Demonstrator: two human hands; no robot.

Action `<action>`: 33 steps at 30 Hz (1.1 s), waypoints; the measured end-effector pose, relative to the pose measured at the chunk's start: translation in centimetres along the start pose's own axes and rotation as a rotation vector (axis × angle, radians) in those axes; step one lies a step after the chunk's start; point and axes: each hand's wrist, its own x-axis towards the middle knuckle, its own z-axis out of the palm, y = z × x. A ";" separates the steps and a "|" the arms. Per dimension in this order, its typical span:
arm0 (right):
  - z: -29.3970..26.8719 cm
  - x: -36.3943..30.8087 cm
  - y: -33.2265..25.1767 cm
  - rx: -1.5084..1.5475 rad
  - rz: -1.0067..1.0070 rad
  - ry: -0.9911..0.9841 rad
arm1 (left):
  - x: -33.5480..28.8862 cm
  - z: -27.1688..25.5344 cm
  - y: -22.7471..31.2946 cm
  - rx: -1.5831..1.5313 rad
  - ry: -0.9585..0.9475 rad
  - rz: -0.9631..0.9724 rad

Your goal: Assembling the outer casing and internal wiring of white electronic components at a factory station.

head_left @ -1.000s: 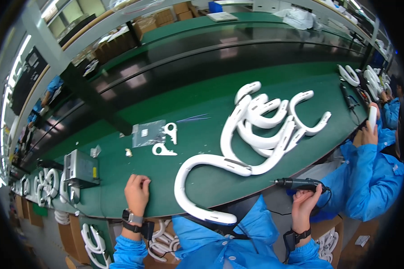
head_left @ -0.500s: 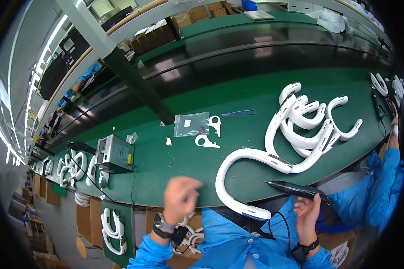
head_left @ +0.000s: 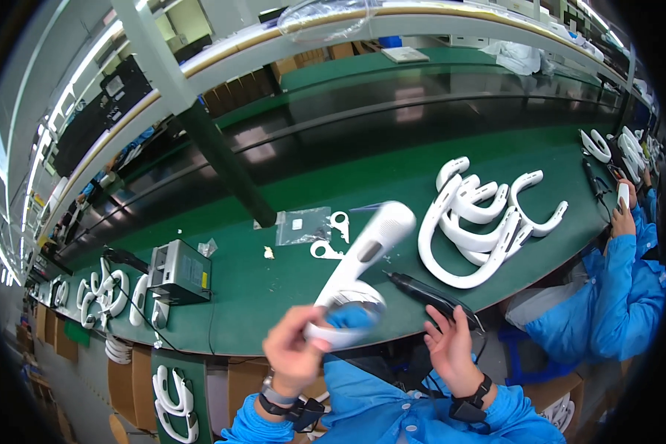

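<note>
Held curved piece (head_left: 348, 272): we saw smooth, plastic-like white.
Bag (head_left: 303, 228), eleven o'clock: we saw glossy clear plastic.
Right sleeve (head_left: 522, 414): we wore cloth.

Screwdriver (head_left: 431, 296) in front of the heaped parts (head_left: 481, 215)! Plastic bag (head_left: 308, 229) left of them, box (head_left: 189, 275) farther left.

Bright strip lights (head_left: 83, 72), glare on black surface (head_left: 333, 132), motion-blurred left grip (head_left: 294, 351)

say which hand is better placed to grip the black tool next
Probably the right hand: it is open, its fingertips right by the black tool, while the left hand is occupied, gripping a white curved piece farther from the tool.
</note>
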 end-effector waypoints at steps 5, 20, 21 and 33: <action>2.0 4.0 1.2 0.116 0.009 -0.089 | 5.9 -1.2 2.4 -0.643 0.248 -0.194; 15.0 -2.8 -3.9 -1.304 -1.193 -0.852 | 8.2 3.7 3.7 -0.997 0.202 -0.431; 15.0 -1.9 -3.4 -1.278 -0.965 -0.872 | 8.6 4.6 4.6 -0.991 0.237 -0.419; 14.2 -0.6 -2.3 -1.236 -1.131 -0.882 | 12.9 3.5 4.9 -0.934 0.323 -0.355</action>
